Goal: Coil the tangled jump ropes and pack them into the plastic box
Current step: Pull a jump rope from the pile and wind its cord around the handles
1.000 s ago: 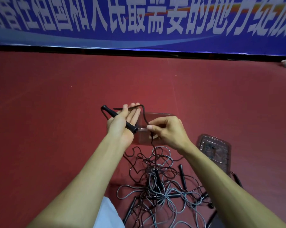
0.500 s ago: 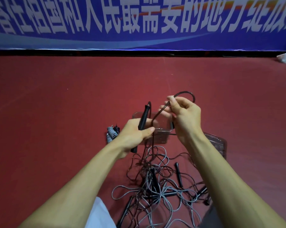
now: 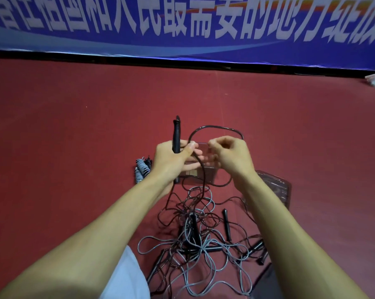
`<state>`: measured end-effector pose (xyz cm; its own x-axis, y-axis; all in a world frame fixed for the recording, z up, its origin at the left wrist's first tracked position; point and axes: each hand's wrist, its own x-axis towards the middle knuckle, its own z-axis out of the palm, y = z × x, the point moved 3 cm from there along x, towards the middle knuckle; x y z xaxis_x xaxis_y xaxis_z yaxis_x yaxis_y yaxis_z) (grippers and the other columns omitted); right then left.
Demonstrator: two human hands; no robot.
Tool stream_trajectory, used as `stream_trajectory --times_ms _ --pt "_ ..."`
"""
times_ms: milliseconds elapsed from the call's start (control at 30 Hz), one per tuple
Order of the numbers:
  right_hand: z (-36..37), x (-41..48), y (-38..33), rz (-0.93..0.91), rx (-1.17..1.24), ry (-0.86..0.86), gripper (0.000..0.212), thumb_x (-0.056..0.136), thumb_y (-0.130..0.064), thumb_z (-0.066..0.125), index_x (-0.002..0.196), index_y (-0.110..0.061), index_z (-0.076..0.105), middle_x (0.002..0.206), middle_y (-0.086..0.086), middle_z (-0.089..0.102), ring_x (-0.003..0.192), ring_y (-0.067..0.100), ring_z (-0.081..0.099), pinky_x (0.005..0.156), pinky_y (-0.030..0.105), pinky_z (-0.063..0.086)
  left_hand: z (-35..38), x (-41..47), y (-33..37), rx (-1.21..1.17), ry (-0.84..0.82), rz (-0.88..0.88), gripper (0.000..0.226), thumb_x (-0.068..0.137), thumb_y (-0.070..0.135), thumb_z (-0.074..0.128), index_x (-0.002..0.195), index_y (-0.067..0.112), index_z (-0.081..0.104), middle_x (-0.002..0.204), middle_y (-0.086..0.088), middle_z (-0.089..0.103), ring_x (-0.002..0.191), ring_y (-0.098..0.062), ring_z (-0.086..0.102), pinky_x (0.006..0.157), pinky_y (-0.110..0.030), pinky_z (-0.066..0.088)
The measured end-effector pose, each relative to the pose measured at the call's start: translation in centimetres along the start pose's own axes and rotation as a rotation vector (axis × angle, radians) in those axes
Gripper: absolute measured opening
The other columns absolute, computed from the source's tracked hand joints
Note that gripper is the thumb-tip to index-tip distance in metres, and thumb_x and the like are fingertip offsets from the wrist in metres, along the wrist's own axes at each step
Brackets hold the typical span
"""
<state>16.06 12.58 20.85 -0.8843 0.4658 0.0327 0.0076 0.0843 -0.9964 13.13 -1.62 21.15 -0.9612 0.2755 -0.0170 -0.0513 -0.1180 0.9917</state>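
1. Here, gripping a black handle (image 3: 176, 134) in the left hand (image 3: 171, 160), fingers wrapped tight round it, tip pointing up and away past the knuckles.
2. Pinching the dark rope (image 3: 214, 126) in the right hand (image 3: 231, 156), fingers curled in; too blurred to tell the exact hold.
3. Arching that rope in a loop above and beyond both hands, then down under the right wrist toward the pile.
4. Behind and just below the two hands, on the red floor (image 3: 74, 137): the clear plastic box (image 3: 211, 176), open at the top and mostly hidden by fingers. Cannot tell what lies in it, apart from a pale label low on its wall.
5. Just right of the right wrist, flat on the floor beside the box: the clear lid (image 3: 277, 188).
6. Just left of the left wrist: a coiled grey rope (image 3: 141, 169), outside the box and close beside it.
7. Between the forearms, nearer the body: the tangle of ropes (image 3: 195, 244), grey and dark cords crossed over several loose black handles, all outside the box.
8. Well beyond the hands, along the far edge of the floor: a blue banner (image 3: 182, 46) with white characters.
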Motion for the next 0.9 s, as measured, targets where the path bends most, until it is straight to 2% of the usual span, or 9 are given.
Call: stream_trajectory --times_ms 100,167,367,467,533,667,733,800,900 --pt "0.9 -0.1 0.7 -0.058 -0.369 -0.154 0.018 0.094 -0.022 0.06 0.08 -0.018 0.069 0.062 -0.009 0.063 0.059 0.007 0.057 0.063 0.026 0.046 -0.7 0.1 0.5 -0.187 0.089 -0.045 0.01 0.096 0.009 0.059 0.095 0.0 0.064 0.086 -0.015 0.071 0.074 -0.021 0.073 0.066 -0.028 0.061" --pt "1.5 -0.4 0.9 -0.063 -0.476 -0.224 0.02 0.097 -0.022 0.055 0.083 -0.018 0.07 0.067 -0.01 0.064 0.063 0.006 0.055 0.064 0.023 0.043 -1.3 0.4 0.7 -0.349 0.138 -0.089 0.011 0.096 0.009 0.058 0.095 -0.001 0.062 0.087 -0.016 0.071 0.076 -0.023 0.073 0.066 -0.029 0.061" --pt "3.3 -0.9 0.2 -0.173 -0.351 -0.342 0.01 0.094 -0.018 0.062 0.087 -0.025 0.066 0.085 -0.005 0.069 0.081 0.011 0.063 0.079 0.032 0.054 -3.3 0.8 1.6 -0.82 0.148 -0.177 0.018 0.096 0.015 0.057 0.093 -0.003 0.061 0.082 -0.012 0.07 0.072 -0.021 0.074 0.062 -0.028 0.06" --pt "4.5 -1.0 0.9 -0.235 -0.464 -0.365 0.013 0.092 -0.024 0.065 0.081 -0.03 0.063 0.077 -0.015 0.067 0.079 0.005 0.062 0.082 0.032 0.051 -4.1 0.7 2.5 -0.95 0.103 -0.156 0.023 0.097 0.02 0.054 0.089 0.0 0.062 0.079 -0.009 0.07 0.075 -0.018 0.073 0.069 -0.027 0.061" --pt "5.1 -1.2 1.2 -0.228 -0.463 -0.369 0.017 0.092 -0.022 0.065 0.078 -0.03 0.062 0.073 -0.014 0.067 0.076 0.005 0.064 0.08 0.032 0.055 -4.6 0.5 2.8 -1.014 0.106 -0.147 0.023 0.097 0.019 0.054 0.088 0.0 0.062 0.078 -0.009 0.07 0.074 -0.017 0.073 0.072 -0.027 0.061" --pt "5.5 -1.4 0.7 -0.224 -0.386 -0.277 0.021 0.091 -0.009 0.064 0.076 -0.024 0.067 0.069 -0.003 0.072 0.066 0.008 0.07 0.066 0.026 0.058 -5.7 0.7 2.5 -1.001 0.174 -0.156 0.02 0.096 0.016 0.057 0.091 -0.003 0.062 0.08 -0.012 0.071 0.074 -0.019 0.074 0.071 -0.028 0.061" --pt "5.3 -1.3 0.5 -0.181 -0.309 -0.225 0.013 0.091 -0.004 0.063 0.083 -0.013 0.068 0.075 0.008 0.074 0.067 0.018 0.072 0.063 0.031 0.06 -6.1 0.9 2.1 -0.949 0.242 -0.158 0.017 0.096 0.013 0.056 0.095 -0.004 0.06 0.086 -0.017 0.071 0.076 -0.022 0.074 0.071 -0.03 0.061" --pt "5.0 -1.2 0.2 -0.129 -0.185 -0.171 0.008 0.091 -0.002 0.063 0.087 -0.008 0.066 0.076 0.011 0.072 0.065 0.025 0.072 0.06 0.038 0.061 -6.2 1.1 1.7 -0.832 0.274 -0.163 0.015 0.099 0.011 0.052 0.102 -0.003 0.056 0.096 -0.022 0.069 0.082 -0.026 0.073 0.075 -0.032 0.061" --pt "4.5 -1.1 -0.6 -0.092 -0.02 -0.11 0.011 0.091 -0.004 0.064 0.083 -0.011 0.066 0.073 0.009 0.071 0.062 0.023 0.072 0.052 0.03 0.056 -5.7 1.0 1.1 -0.616 0.215 -0.19 0.017 0.102 0.008 0.047 0.113 -0.003 0.05 0.107 -0.024 0.068 0.089 -0.027 0.072 0.077 -0.031 0.06"
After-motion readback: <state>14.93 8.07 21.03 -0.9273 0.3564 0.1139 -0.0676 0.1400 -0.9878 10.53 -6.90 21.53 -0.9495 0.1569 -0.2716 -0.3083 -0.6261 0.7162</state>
